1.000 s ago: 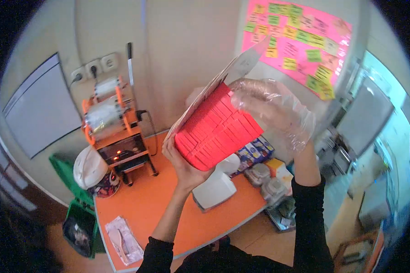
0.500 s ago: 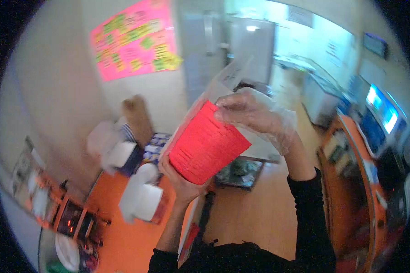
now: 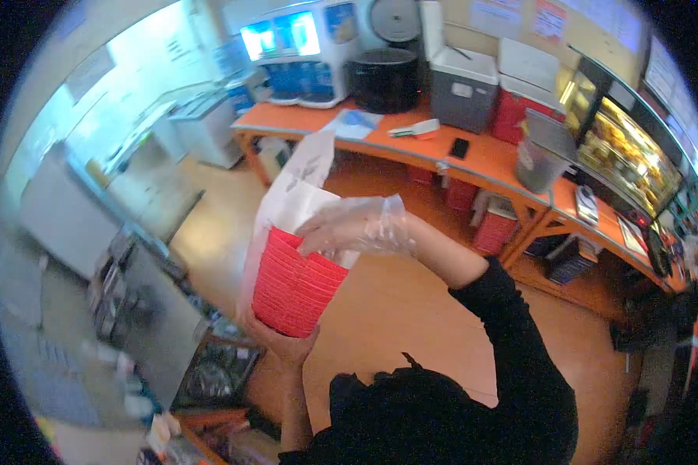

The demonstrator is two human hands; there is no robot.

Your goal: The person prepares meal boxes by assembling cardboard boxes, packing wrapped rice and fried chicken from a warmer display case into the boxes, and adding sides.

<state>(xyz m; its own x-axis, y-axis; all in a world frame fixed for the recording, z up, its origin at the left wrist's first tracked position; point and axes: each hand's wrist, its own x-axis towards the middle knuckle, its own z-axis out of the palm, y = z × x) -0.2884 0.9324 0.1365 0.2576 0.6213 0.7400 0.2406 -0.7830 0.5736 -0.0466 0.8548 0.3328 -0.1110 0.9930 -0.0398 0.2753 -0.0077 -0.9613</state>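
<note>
In front of my chest is a tilted stack of red nested paper cartons (image 3: 296, 283), with a whitish, printed plastic sleeve (image 3: 295, 182) reaching past its upper end. My left hand (image 3: 283, 341) supports the stack from below, fingers wrapped round its base. My right hand (image 3: 357, 226), in a clear plastic glove, is at the upper end with its fingers curled over the top cartons. The fingertips are partly hidden against the stack and sleeve.
Ahead runs an orange-topped counter (image 3: 485, 151) with a drink dispenser (image 3: 302, 54), a black pot (image 3: 385, 81), a grey cooler (image 3: 463, 89), a clear bin (image 3: 543, 151) and a lit food display case (image 3: 628, 147). A steel table (image 3: 159, 310) stands to my left.
My view has swung to the right, from the pink poster wall to the orange counter. Both hands have carried the red stack along, and it now stands more upright.
</note>
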